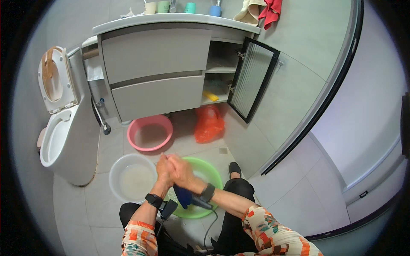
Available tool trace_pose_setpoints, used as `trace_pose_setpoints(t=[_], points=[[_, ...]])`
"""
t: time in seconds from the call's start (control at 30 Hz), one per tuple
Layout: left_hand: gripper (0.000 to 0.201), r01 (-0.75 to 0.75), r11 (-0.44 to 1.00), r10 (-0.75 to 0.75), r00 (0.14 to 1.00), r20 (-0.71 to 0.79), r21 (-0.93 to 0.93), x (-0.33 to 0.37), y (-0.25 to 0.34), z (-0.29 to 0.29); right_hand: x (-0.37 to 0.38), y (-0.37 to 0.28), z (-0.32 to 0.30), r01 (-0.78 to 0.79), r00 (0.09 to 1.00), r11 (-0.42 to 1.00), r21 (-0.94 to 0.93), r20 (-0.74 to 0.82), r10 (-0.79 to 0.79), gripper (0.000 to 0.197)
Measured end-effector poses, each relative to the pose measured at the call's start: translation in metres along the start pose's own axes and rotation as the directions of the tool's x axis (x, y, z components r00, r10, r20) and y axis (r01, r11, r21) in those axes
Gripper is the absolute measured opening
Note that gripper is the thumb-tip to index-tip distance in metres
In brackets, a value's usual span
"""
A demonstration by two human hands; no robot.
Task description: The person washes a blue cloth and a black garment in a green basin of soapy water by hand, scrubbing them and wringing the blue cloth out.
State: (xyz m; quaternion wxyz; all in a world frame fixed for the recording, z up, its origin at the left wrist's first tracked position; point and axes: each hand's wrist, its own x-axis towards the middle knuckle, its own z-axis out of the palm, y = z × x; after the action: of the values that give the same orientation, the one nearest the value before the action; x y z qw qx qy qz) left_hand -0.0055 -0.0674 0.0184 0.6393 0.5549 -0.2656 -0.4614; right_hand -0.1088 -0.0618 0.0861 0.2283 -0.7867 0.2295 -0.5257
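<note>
At the left we see the white toilet [69,136], its lid raised. Next comes the white basin [112,178] on the tiled floor, with cloudy, pale liquid in it; beyond it, toward the vanity cabinet [158,55], sits the pink basin [150,149], its inside greyish, though we cannot tell whether that is water.

In the middle, the left hand [164,170] and the right hand [181,171] are pressed together, fingers blurred; we cannot tell whether anything is pinched between them. The dark blue cloth [183,196] shows just below the hands, on the person's side of them, over the green basin [219,183]. Its long axis runs from the hands back toward the body, leaning slightly right, and the right hand and its wrist lie nearer to it. Whether its upper end is in the grip we cannot make out. The green basin has something pale and wet-looking in it, partly hidden by the arm.

Farther right we find the orange-red plastic bag [209,124], contents unclear, and the cabinet's open compartment, with a yellow object [210,96] on its lower shelf.
</note>
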Motion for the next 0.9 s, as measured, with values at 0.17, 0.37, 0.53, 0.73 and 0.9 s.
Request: trace_pose_setpoints(t=[0.17,0.37,0.53,0.73,0.9], points=[[0.047,0.232,0.88,-0.279,0.959,-0.056,-0.414,-0.019,0.012,0.032,-0.004,0.031,-0.007,-0.041,0.994,0.984,-0.174,0.092,0.058,0.02],[0.041,0.089,0.955,-0.11,0.992,-0.058,-0.281,-0.015,0.011,0.022,-0.005,0.025,-0.005,-0.18,0.983,0.979,-0.098,0.011,0.182,0.014],[0.045,0.16,0.916,-0.207,0.974,-0.09,-0.368,-0.024,0.022,0.031,-0.012,0.025,-0.009,-0.026,0.997,0.998,-0.061,0.065,0.03,0.02],[0.044,0.027,0.983,-0.051,0.99,-0.13,-0.184,-0.019,0.021,0.032,-0.002,0.031,-0.012,-0.182,0.981,0.973,-0.141,0.049,0.19,0.021],[0.044,0.11,0.943,-0.1,0.994,0.046,-0.314,-0.02,0.02,0.023,-0.011,0.004,-0.01,0.097,0.995,0.995,0.032,0.038,-0.098,0.017]])
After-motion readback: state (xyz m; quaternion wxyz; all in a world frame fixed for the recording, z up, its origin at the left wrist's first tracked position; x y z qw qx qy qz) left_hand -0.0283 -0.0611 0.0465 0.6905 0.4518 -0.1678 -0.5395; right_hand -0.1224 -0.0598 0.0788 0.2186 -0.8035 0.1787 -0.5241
